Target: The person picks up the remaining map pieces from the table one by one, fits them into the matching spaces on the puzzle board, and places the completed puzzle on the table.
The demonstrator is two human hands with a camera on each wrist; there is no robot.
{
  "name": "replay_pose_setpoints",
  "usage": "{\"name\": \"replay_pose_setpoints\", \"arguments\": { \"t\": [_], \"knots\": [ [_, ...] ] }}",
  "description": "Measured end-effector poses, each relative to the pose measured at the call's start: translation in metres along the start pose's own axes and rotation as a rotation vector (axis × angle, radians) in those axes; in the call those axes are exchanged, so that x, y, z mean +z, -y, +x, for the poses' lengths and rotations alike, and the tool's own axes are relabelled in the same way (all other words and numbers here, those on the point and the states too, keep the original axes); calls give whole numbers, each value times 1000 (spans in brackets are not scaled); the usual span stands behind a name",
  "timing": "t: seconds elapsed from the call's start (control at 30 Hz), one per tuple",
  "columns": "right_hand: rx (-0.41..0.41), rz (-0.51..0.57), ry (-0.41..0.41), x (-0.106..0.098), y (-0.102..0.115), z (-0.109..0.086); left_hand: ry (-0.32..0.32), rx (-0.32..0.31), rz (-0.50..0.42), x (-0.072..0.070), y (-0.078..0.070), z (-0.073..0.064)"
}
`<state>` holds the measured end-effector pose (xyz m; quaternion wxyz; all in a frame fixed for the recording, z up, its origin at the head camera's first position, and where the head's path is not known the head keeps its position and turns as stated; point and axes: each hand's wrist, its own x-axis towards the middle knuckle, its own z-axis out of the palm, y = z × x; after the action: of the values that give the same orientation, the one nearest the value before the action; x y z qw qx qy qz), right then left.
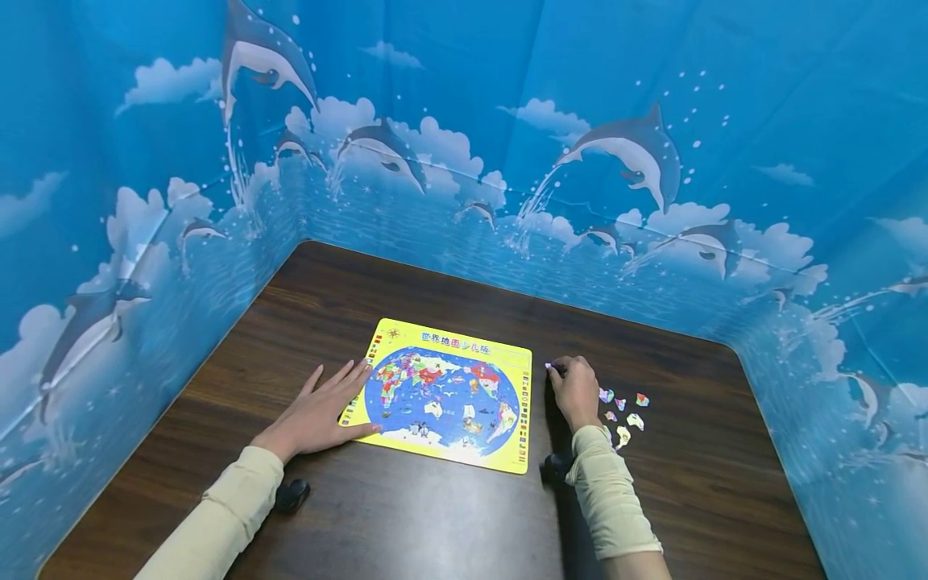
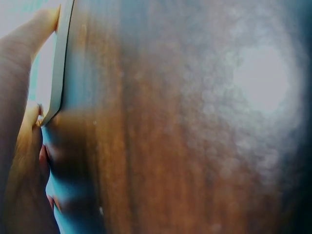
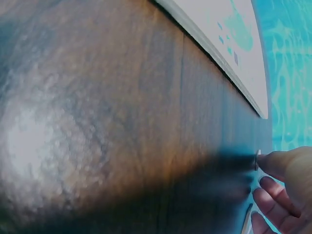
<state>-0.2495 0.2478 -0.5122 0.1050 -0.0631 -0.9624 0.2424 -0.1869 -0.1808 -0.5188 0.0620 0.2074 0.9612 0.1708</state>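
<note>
A yellow-bordered world map puzzle board (image 1: 451,463) lies flat on the dark wooden table. My left hand (image 1: 319,415) rests with spread fingers on its left edge; in the left wrist view the thumb and a fingertip touch the board's rim (image 2: 58,73). Just right of the board, my right hand (image 1: 577,392) pinches a small puzzle piece (image 1: 548,366) between thumb and fingers. From the right wrist, that piece shows edge-on at the thumb tip, and its print is hidden. Several loose puzzle pieces (image 1: 635,421) lie on the table beside the right hand.
The brown table (image 1: 406,524) meets a blue dolphin-print curtain (image 1: 449,225) at the back and on both sides. A black wrist device (image 1: 292,495) sits at the left wrist, another (image 1: 555,469) at the right.
</note>
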Motion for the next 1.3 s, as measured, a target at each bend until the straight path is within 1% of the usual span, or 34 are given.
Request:
{"name": "replay_pose_setpoints", "arguments": {
  "t": [0.1,0.2,0.4,0.6,0.77,0.93,1.17,1.3],
  "knots": [
    [23,22,10,1,1,-1,5,-2,-2,1,0,-1],
    [30,38,11,1,1,0,7,-10,7,1,1,0],
    [56,69,-6,0,1,2,17,-19,23,0,0,2],
    [82,114,0,2,1,4,16,-17,17,-2,-1,1],
    [98,169,-16,3,2,3,16,-17,9,-2,-1,0],
    [95,219,-28,4,2,3,16,-19,9,-1,-1,0],
    [86,270,-23,4,1,2,15,-19,4,0,0,0],
    [79,276,-9,4,1,2,8,-20,6,0,0,0]
  ]
}}
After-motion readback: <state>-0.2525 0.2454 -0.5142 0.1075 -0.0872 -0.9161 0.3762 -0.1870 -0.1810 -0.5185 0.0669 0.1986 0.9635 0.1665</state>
